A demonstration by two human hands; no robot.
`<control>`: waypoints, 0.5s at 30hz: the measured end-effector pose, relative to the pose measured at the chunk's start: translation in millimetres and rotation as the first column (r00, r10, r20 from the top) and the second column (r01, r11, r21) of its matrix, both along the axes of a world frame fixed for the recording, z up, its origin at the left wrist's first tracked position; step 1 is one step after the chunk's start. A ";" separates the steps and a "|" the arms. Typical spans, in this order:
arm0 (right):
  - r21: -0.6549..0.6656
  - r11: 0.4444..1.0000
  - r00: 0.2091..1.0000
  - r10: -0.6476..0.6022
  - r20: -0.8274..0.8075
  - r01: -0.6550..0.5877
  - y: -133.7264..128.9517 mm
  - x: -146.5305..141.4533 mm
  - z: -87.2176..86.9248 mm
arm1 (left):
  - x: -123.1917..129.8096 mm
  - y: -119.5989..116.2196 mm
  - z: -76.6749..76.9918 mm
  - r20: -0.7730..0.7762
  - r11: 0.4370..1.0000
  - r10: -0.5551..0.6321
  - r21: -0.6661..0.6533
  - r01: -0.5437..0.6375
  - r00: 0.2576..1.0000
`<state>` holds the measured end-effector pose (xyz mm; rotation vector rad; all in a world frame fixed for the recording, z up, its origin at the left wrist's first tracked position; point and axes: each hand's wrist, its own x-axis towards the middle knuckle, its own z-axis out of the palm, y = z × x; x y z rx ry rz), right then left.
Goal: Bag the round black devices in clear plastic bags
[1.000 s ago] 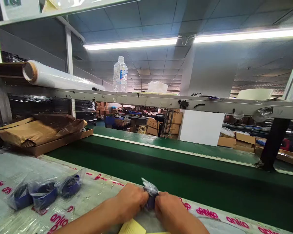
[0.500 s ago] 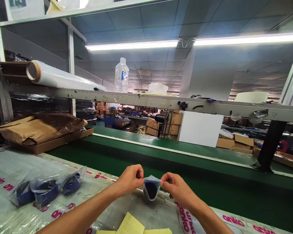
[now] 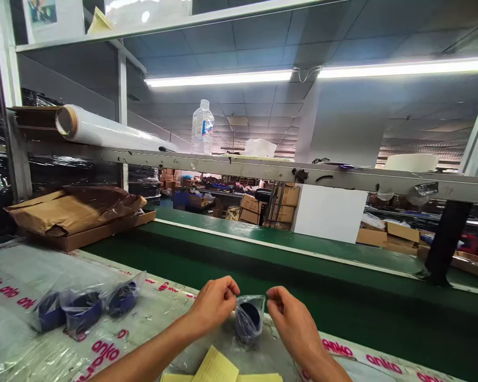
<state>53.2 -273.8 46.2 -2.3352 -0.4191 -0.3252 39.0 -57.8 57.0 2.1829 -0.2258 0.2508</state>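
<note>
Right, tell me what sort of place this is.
Most likely a packing line in a warehouse or small factory: a green conveyor belt, stacked cardboard cartons beyond it, and a roll of stretch film above it.

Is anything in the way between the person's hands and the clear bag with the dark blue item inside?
Nothing visible stands in the way. The left hand and right hand are at either side of the clear plastic bag, near its top corners. The yellow papers lie nearer the person, clear of that path.
</note>
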 end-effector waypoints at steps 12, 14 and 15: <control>-0.090 0.979 0.974 0.192 0.119 -0.182 20.4 -14.0 -26.3 | -1.9 14.1 -15.2 -0.036 0.995 -0.099 -0.027 0.098 0.994; -0.055 0.988 0.986 0.148 0.074 -0.145 17.5 -12.6 -21.1 | -7.3 15.5 -15.6 -0.091 0.983 -0.182 -0.039 0.179 0.979; -0.045 0.991 0.990 0.130 0.054 -0.127 15.3 -11.9 -18.0 | -9.6 15.1 -15.3 -0.114 0.976 -0.216 -0.046 0.212 0.970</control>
